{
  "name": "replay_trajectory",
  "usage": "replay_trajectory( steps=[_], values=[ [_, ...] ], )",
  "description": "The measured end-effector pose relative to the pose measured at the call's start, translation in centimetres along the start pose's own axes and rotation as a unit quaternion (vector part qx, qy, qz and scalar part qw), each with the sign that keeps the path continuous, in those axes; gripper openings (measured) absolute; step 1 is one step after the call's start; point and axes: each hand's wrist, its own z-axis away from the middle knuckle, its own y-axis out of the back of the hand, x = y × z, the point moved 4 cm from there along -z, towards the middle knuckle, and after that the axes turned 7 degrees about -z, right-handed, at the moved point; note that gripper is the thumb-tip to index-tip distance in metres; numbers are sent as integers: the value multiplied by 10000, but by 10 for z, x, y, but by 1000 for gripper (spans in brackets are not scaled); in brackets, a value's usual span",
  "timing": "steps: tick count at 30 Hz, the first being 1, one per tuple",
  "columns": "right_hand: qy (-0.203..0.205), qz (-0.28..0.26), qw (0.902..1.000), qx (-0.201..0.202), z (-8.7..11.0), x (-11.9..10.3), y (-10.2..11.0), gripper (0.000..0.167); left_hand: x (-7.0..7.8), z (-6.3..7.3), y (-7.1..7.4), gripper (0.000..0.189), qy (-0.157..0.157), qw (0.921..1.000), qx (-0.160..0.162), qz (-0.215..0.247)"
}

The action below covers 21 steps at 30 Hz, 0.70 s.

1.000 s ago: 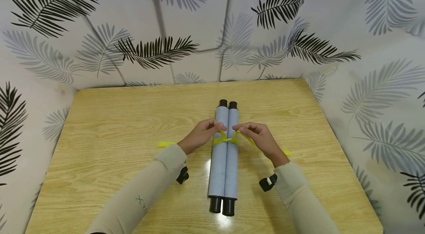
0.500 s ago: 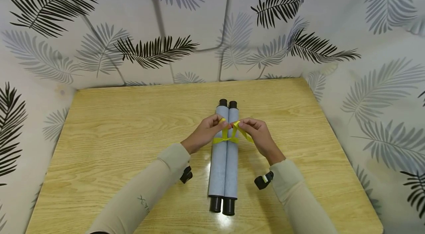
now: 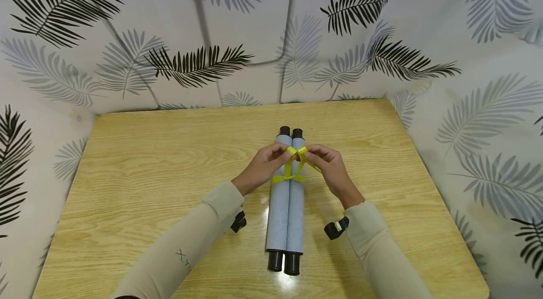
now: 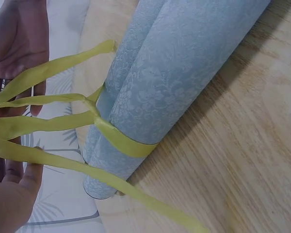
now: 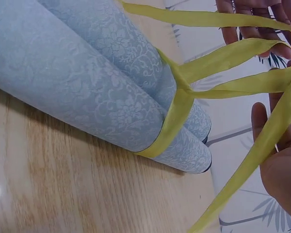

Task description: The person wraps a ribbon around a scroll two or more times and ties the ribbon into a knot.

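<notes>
Two pale blue patterned rolls (image 3: 278,219) with black end caps lie side by side on the table. A yellow ribbon (image 3: 277,179) goes around both and crosses in a knot on top. Above the far half of the rolls, my left hand (image 3: 265,164) pinches one loop of the ribbon. My right hand (image 3: 328,164) pinches another loop, and the two loops meet between the fingertips. In the left wrist view the ribbon (image 4: 126,143) wraps the rolls (image 4: 169,73), with strands running up to the hands. Loose tails hang down in the right wrist view, past the right hand (image 5: 286,170).
The wooden table (image 3: 169,148) extends on both sides of the rolls. Behind it stands a wall covering (image 3: 254,20) with black and grey leaf prints. A small black wrist camera (image 3: 336,228) hangs beneath the right cuff, another under the left.
Both hands have lifted the ribbon upward and away from the knot. The strands are now formed into two loops, brought together until they touch. The rolls have stayed in place.
</notes>
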Motion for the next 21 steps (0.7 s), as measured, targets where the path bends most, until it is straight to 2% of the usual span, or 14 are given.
replay_trajectory(
  steps=[10, 16, 21],
  values=[
    [193, 286, 9992, -195, -3, -4, -3, 19, 0, -4, 1, 27, -337, 9975, 81, -615],
    [380, 635, 9958, -538, -4, -4, -5, 31, -1, -5, 1, 30, -407, 9952, 226, -866],
    [509, 857, 9925, -702, -5, -5, -6, 31, 0, -5, 2, 21, -461, 9935, 370, -972]
  ],
)
